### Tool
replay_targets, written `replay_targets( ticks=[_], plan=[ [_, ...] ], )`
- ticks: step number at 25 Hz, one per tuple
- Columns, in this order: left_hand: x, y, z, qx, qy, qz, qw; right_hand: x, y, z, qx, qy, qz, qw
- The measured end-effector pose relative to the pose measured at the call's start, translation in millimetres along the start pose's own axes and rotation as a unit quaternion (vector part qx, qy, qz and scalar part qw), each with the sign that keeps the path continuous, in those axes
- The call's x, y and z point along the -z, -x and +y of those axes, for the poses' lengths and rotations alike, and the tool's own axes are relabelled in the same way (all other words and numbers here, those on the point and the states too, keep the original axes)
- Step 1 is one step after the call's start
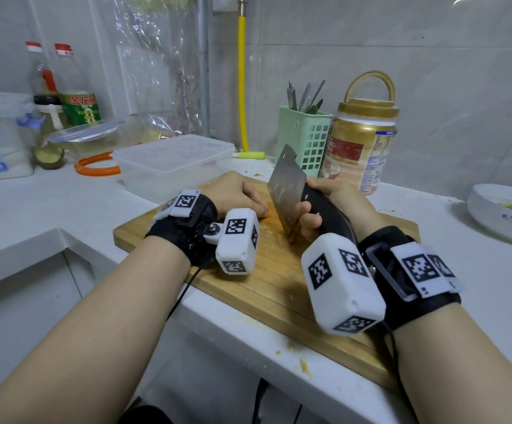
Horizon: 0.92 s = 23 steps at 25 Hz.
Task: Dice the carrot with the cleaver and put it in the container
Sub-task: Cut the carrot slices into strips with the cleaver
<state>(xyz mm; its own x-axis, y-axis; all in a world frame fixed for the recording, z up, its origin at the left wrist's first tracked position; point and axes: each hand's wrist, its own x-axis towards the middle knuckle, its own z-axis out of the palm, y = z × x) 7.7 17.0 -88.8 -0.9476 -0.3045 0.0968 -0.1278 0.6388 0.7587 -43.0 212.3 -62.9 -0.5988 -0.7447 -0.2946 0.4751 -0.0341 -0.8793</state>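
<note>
Nearest, the right hand [325,206] grips the cleaver [287,191] by its dark handle, blade down on the wooden cutting board [267,283]. Beside the blade, the left hand [236,194] presses curled fingers on the carrot [269,213], mostly hidden. Behind the board a clear plastic container [173,163] holds nothing discernible. Farther right, a green basket [305,137] holds utensils, a jar [361,139] alongside.

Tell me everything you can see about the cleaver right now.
The cleaver has a broad rectangular blade of dull grey metal with a small hole near its top far corner, and a dark handle. The right hand grips the handle, fingers curled round it. The blade stands nearly upright, edge down over the wooden cutting board, close beside the left hand.
</note>
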Motion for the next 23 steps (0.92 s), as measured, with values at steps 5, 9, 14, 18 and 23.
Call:
replay_targets(
  ticks=[5, 9, 14, 18, 23],
  plan=[
    [0, 0, -2, 0.005, -0.006, 0.015, 1.0, -1, 1, 2, 0.012, -0.014, -0.02, 1.0],
    [0, 1, -1, 0.0, -0.011, 0.012, 1.0, -7, 1, 5, 0.019, -0.008, -0.027, 0.999],
    [-1, 1, -1, 0.0, -0.009, 0.021, 1.0, -10, 3, 5, 0.017, -0.007, -0.022, 1.0],
    [-1, 1, 0, -0.004, -0.008, 0.015, 1.0, -10, 3, 6, 0.011, -0.01, -0.022, 1.0],
    [0, 1, -1, -0.005, -0.008, 0.013, 1.0, -10, 4, 7, 0.009, -0.012, -0.024, 1.0]
  ],
)
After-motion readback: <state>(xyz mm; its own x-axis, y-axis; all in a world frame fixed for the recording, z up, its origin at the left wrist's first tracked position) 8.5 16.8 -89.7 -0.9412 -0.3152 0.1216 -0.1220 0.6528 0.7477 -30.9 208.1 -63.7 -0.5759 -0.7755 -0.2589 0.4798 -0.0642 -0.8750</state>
